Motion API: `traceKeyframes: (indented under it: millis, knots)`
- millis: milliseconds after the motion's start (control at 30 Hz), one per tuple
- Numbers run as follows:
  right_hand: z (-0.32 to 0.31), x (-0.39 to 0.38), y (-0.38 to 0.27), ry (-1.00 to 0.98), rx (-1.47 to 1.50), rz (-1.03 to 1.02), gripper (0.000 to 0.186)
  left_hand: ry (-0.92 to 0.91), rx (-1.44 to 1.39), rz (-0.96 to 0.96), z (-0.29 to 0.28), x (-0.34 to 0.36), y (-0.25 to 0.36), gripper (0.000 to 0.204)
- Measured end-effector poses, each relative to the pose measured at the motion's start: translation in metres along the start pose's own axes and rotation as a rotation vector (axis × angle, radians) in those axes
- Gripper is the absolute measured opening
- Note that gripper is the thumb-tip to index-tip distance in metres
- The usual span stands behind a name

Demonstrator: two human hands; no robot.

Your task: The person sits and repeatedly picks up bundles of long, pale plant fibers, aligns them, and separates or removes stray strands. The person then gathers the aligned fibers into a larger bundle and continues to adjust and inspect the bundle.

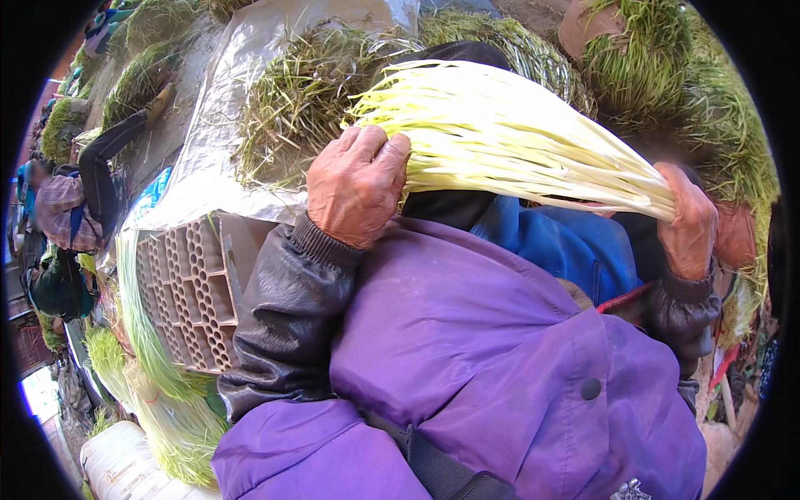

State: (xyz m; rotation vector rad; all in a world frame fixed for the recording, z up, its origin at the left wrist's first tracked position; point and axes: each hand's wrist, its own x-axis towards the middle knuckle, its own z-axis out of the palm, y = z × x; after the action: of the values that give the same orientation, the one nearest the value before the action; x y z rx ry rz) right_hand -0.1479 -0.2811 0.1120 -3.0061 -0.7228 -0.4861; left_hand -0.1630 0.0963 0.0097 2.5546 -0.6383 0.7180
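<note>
A thick bundle of pale yellow-white chives (pixel 517 133) stretches across in front of me, its leafy yellow tips on the left and white stem ends on the right. My left hand (pixel 358 183) is closed at the lower edge of the leafy end, the knuckles facing up; its fingertips are hidden. Around the white stems at the other end, my right hand (pixel 687 221) is wrapped with the thumb on top. Below the bundle lie a blue cloth (pixel 575 250) and my purple jacket (pixel 500 325), with dark leather-like sleeves on both forearms.
Heaps of dry leaf trimmings (pixel 296 104) lie on a pale plastic sheet (pixel 217 142). Green chives (pixel 642 67) are piled at the far right. Hollow bricks (pixel 187 292) stand at my left, with tied chive bundles (pixel 175 425) and a white ribbed container (pixel 137 467) nearby. Another person (pixel 71 204) is farther left.
</note>
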Motion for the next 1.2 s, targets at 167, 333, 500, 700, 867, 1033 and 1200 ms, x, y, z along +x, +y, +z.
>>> traceKeyframes:
  millis: [167, 333, 500, 700, 867, 1033, 1200]
  knots:
    - [-0.001, -0.001, -0.005, 0.004, 0.006, 0.001, 0.016, -0.104, 0.245, -0.047, 0.015, -0.004, -0.004, 0.007]
    - [0.000, -0.005, -0.002, 0.023, 0.004, -0.002, 0.015, -0.633, 0.538, -0.578, 0.004, -0.026, -0.063, 0.011]
    - [0.003, -0.007, 0.003, -0.006, 0.038, 0.018, 0.016, -0.498, 0.474, -0.731, -0.030, -0.053, -0.073, 0.038]
    - [0.000, -0.008, 0.002, -0.035, 0.017, 0.039, 0.016, 0.081, -0.304, -0.345, -0.013, -0.023, -0.012, 0.039]
    - [-0.003, -0.011, 0.003, -0.066, 0.018, 0.043, 0.017, 0.026, -0.303, -0.155, 0.001, 0.004, -0.003, 0.030]
    - [0.000, -0.012, 0.006, -0.051, 0.024, 0.038, 0.016, 0.031, -0.168, -0.124, 0.003, 0.002, -0.002, 0.018]
    - [0.001, -0.012, 0.007, -0.031, 0.013, 0.035, 0.017, -0.062, 0.129, -0.064, 0.004, -0.007, -0.008, 0.009]
